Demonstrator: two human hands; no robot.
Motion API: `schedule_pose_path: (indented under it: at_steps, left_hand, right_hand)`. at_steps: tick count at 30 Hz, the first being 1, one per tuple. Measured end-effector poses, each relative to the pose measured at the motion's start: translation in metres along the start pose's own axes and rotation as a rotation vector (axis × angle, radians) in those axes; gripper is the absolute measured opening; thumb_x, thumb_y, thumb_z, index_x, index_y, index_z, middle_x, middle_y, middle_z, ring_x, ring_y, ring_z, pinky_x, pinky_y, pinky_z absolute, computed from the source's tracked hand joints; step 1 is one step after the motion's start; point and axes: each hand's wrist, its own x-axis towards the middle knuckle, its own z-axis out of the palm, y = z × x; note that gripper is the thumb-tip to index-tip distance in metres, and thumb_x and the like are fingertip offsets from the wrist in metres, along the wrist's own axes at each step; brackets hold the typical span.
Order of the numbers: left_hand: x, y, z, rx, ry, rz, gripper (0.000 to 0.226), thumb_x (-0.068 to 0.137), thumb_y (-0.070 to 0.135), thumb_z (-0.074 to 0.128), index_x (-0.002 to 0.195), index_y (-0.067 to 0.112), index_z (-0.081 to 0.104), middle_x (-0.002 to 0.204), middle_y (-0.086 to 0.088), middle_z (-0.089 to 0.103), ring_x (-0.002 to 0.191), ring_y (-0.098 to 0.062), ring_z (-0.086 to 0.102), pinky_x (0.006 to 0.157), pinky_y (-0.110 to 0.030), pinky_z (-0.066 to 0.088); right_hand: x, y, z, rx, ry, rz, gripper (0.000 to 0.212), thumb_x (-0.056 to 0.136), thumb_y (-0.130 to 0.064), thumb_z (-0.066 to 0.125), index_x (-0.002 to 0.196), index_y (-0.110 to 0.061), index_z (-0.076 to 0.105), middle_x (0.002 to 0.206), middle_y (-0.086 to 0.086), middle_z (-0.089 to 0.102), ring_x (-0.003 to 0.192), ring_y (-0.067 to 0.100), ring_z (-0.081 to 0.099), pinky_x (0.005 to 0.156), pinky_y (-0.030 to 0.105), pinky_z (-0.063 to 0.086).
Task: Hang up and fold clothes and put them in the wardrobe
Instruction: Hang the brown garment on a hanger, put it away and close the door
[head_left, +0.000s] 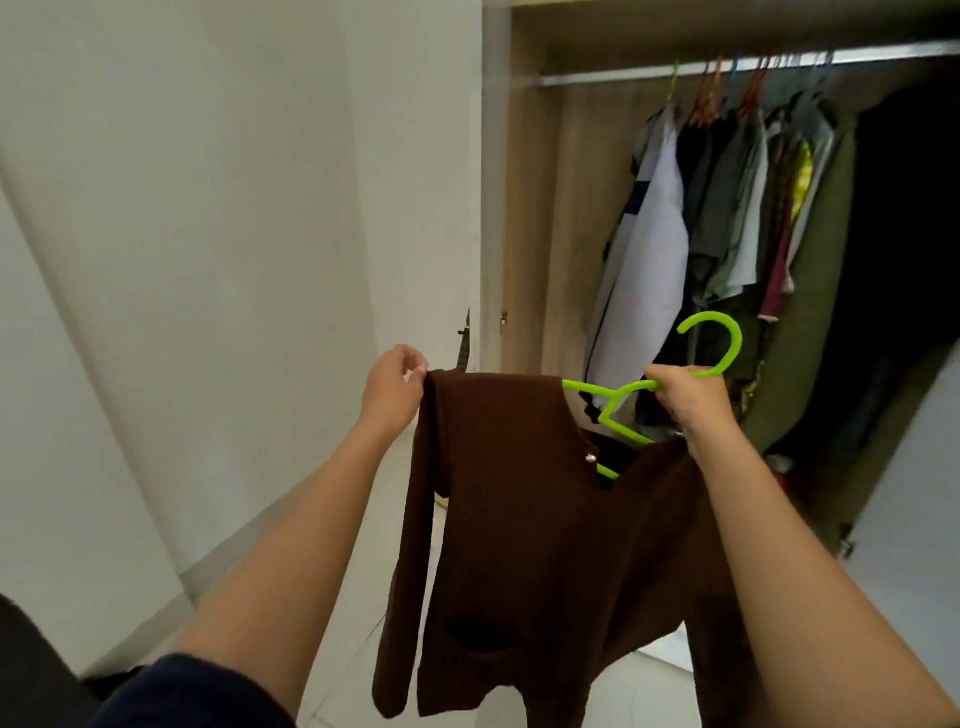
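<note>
Pinching the brown top's (524, 519) shoulder, left hand (392, 387) spreads it while right hand (685, 397) grips the green hanger (623, 395) to seat it.

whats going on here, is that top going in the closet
A person is putting a brown long-sleeved top on a green hanger in front of an open wardrobe. The left hand pinches one shoulder of the top, and the right hand grips the hanger just below its hook. One arm of the hanger is under the fabric; the other shows bare. It is not yet on the rail, where other clothes hang.
</note>
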Motion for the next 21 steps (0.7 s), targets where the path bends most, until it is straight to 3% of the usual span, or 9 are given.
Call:
schedule_pose_path:
  at_steps: [2, 4, 7, 11, 16, 19, 21]
  left_hand:
    - [-0.002, 0.019, 0.015, -0.001, -0.044, 0.119, 0.017, 0.099, 0.024, 0.045, 0.104, 0.014, 0.057, 0.106, 0.002, 0.058, 0.104, -0.014, 0.054, 0.088, -0.024, 0.037]
    - [-0.009, 0.04, 0.028, 0.051, -0.243, 0.228, 0.03, 0.099, 0.037, 0.04, 0.112, 0.017, 0.057, 0.106, 0.004, 0.059, 0.102, -0.011, 0.054, 0.089, -0.025, 0.039]
    - [-0.024, 0.063, 0.055, 0.33, -0.525, 0.412, 0.038, 0.1, 0.046, 0.03, 0.102, 0.019, 0.057, 0.092, 0.004, 0.06, 0.088, -0.013, 0.056, 0.081, -0.03, 0.043]
    - [-0.035, 0.073, 0.084, 0.427, -0.471, 0.553, 0.035, 0.102, 0.037, 0.023, 0.081, 0.016, 0.042, 0.067, 0.005, 0.042, 0.063, -0.015, 0.044, 0.064, -0.03, 0.035]
    - [-0.041, 0.076, 0.105, 0.355, -0.419, 0.609, 0.033, 0.102, 0.034, 0.024, 0.079, 0.016, 0.038, 0.064, 0.004, 0.039, 0.063, -0.021, 0.046, 0.061, -0.033, 0.035]
    - [-0.045, 0.081, 0.115, 0.348, -0.406, 0.63, 0.032, 0.102, 0.033, 0.024, 0.081, 0.014, 0.04, 0.065, 0.005, 0.038, 0.063, -0.022, 0.045, 0.06, -0.031, 0.026]
    - [-0.047, 0.084, 0.12, 0.353, -0.408, 0.63, 0.031, 0.102, 0.033, 0.025, 0.084, 0.013, 0.041, 0.068, 0.004, 0.039, 0.066, -0.023, 0.045, 0.06, -0.031, 0.024]
  right_hand:
    - [0.002, 0.004, -0.007, -0.004, 0.036, -0.01, 0.039, 0.075, -0.007, 0.064, 0.05, -0.017, 0.035, 0.037, -0.004, 0.032, 0.036, 0.008, 0.027, 0.044, 0.024, 0.02]
    - [0.004, 0.007, -0.011, -0.021, 0.06, -0.024, 0.039, 0.075, -0.008, 0.065, 0.05, -0.017, 0.036, 0.049, 0.005, 0.035, 0.047, 0.016, 0.032, 0.051, 0.028, 0.022]
    - [0.008, 0.006, -0.016, -0.092, 0.083, -0.03, 0.036, 0.074, -0.013, 0.066, 0.05, -0.016, 0.039, 0.054, 0.007, 0.037, 0.052, 0.019, 0.034, 0.052, 0.031, 0.023]
    - [0.01, -0.001, -0.023, -0.217, 0.086, -0.037, 0.033, 0.073, -0.021, 0.066, 0.051, -0.016, 0.042, 0.055, 0.007, 0.044, 0.057, 0.023, 0.044, 0.059, 0.032, 0.032]
    - [0.016, -0.009, -0.031, -0.328, 0.096, -0.03, 0.03, 0.073, -0.024, 0.063, 0.053, -0.016, 0.043, 0.062, 0.006, 0.051, 0.063, 0.025, 0.049, 0.062, 0.031, 0.035]
    - [0.018, -0.01, -0.029, -0.406, 0.075, -0.019, 0.019, 0.071, -0.028, 0.062, 0.065, -0.014, 0.052, 0.063, 0.004, 0.051, 0.06, 0.024, 0.049, 0.059, 0.03, 0.036]
    - [0.019, -0.009, -0.025, -0.426, 0.07, -0.014, 0.023, 0.066, -0.034, 0.06, 0.072, -0.013, 0.054, 0.06, 0.001, 0.049, 0.059, 0.023, 0.049, 0.057, 0.028, 0.036]
